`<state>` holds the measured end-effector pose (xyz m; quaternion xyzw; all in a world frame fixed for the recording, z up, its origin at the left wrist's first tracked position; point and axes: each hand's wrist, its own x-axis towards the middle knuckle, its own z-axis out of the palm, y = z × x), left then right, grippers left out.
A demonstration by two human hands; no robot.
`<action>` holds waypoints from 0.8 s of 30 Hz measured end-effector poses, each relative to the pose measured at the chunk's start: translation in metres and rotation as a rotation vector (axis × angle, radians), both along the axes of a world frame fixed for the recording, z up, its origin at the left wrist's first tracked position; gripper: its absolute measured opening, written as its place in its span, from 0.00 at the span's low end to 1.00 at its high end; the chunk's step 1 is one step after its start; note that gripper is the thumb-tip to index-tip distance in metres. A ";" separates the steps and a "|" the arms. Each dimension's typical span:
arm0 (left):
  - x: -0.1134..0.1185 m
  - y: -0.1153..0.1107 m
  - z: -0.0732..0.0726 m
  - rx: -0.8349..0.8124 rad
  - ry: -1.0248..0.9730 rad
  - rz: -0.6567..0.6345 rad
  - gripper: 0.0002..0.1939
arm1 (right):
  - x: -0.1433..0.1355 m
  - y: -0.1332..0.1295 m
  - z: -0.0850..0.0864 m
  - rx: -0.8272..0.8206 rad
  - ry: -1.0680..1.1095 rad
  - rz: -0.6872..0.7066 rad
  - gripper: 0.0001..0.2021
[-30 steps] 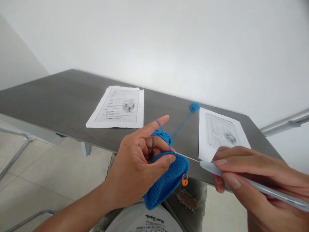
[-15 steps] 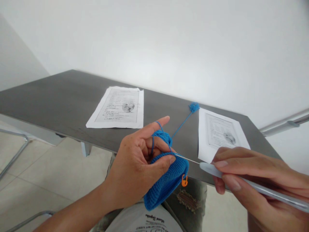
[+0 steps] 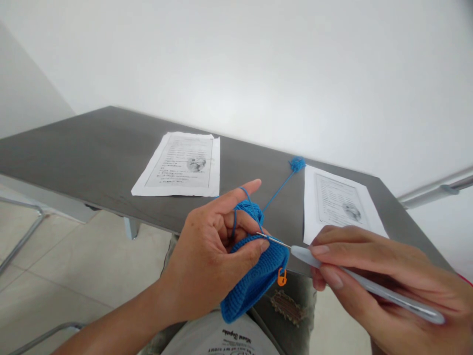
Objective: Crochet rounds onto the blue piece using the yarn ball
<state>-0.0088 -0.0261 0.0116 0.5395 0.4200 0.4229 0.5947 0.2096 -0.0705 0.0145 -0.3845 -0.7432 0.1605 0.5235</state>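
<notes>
My left hand [image 3: 210, 251] pinches the upper edge of a blue crochet piece [image 3: 251, 281] between thumb and fingers. Blue yarn loops over its raised index finger and runs down to the edge of the piece. An orange stitch marker [image 3: 282, 277] hangs from the right corner of the work. Held like a pencil, a crochet hook [image 3: 369, 286] with a grey handle lies in my right hand [image 3: 380, 276]. Its thin metal shaft reaches the edge beside my left thumb, the tip showing past the yarn. Behind my left fingers sits a ball of blue yarn [image 3: 250, 211], partly hidden.
A dark grey table [image 3: 92, 148] stands against a white wall. Two printed sheets lie on it, a left sheet [image 3: 177, 167] and a right sheet [image 3: 340, 197]. A small blue yarn tangle [image 3: 296, 163] near the back edge trails a strand toward my hands. Metal chair tubing [image 3: 25, 241] shows at left.
My right hand has moved left with the crochet hook, pushing its shaft further across the edge so the tip now shows beyond the yarn. My left hand has hardly moved.
</notes>
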 end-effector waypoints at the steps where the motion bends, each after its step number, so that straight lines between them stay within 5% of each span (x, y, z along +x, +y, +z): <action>1: 0.000 0.000 0.000 -0.016 -0.007 0.002 0.44 | -0.001 0.000 -0.005 -0.012 0.024 0.005 0.18; 8: -0.003 0.003 -0.001 -0.143 -0.172 -0.007 0.45 | -0.018 -0.005 -0.043 -0.158 0.408 0.078 0.13; 15: -0.002 0.004 0.003 -0.220 -0.278 -0.040 0.56 | -0.029 -0.001 -0.041 -0.246 0.639 0.138 0.09; 24: -0.002 0.002 0.010 -0.267 -0.208 0.009 0.61 | -0.018 0.002 -0.039 -0.264 0.593 0.175 0.09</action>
